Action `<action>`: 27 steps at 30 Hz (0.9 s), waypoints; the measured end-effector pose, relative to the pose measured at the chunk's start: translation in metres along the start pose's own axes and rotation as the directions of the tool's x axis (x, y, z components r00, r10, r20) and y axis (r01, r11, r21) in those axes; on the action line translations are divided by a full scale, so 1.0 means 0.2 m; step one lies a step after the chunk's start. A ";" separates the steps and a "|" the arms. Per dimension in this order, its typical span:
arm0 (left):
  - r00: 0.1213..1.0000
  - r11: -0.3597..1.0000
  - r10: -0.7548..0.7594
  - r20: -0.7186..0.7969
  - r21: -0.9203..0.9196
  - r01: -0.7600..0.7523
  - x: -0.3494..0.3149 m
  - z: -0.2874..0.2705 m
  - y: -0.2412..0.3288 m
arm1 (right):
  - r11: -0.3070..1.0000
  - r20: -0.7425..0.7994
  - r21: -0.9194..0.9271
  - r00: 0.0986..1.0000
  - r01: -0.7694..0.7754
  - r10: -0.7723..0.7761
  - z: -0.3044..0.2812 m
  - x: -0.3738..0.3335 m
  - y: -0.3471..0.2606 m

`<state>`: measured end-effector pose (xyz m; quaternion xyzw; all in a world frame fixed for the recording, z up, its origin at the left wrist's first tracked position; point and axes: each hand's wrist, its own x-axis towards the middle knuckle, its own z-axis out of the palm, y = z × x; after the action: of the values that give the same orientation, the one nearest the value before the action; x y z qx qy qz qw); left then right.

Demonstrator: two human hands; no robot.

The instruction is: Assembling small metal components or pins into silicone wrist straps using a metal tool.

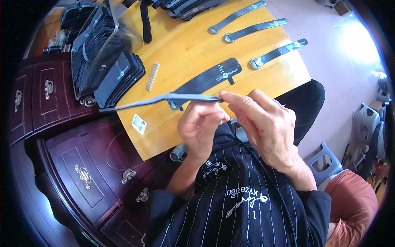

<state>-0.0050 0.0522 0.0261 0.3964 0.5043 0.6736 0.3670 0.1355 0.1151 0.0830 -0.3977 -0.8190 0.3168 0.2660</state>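
A long grey-black strap (152, 99), seen nearly edge-on, stretches leftward from my hands above the table. My left hand (201, 127) is closed on it from below, fingers curled and thumb toward the right. At its right end, my right hand (265, 123) pinches the strap between thumb and fingertips. Just beyond lies a stack of dark straps (201, 80) with a ring at its near end and a small black tab at its side. Three single straps with end rings lie farther right: a far one (238, 16), a middle one (257, 31) and a nearer one (279, 53).
Left stands a clear plastic bin (117, 31) full of dark straps, with a strap bundle (119, 78) beside it. A short beige ridged row (152, 76) and a white label (139, 124) lie on the wooden table (173, 53). Dark red drawers (84, 168) adjoin. A person's reddish clothing (352, 197) shows lower right.
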 end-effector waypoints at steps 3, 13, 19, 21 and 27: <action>0.996 0.998 -0.066 -0.066 0.004 0.066 0.00 0.05 0.01 | 0.999 0.110 -0.031 0.993 -0.028 0.032 -0.03 -0.01 -0.02; 1.000 0.998 0.003 0.010 0.056 -0.003 0.01 0.00 -0.01 | 0.996 0.112 0.084 0.994 -0.023 0.014 -0.04 0.01 0.04; 0.992 0.976 -0.102 0.080 -0.185 0.115 -0.01 0.00 0.04 | 0.987 0.032 -0.024 0.987 0.161 -0.160 -0.02 0.10 0.09; 0.981 0.944 -0.186 0.059 -0.266 0.195 -0.04 -0.02 0.07 | 0.977 -0.003 0.097 0.982 0.189 -0.190 0.00 0.13 0.07; 0.976 0.950 -0.170 -0.140 -0.286 0.124 -0.05 0.00 0.23 | 0.889 0.162 0.447 0.969 0.097 -0.188 -0.07 0.14 0.07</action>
<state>-0.0062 0.0336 0.0690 0.2465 0.4621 0.7380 0.4256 0.1368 0.1491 0.0885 -0.2327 -0.7771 0.5097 0.2866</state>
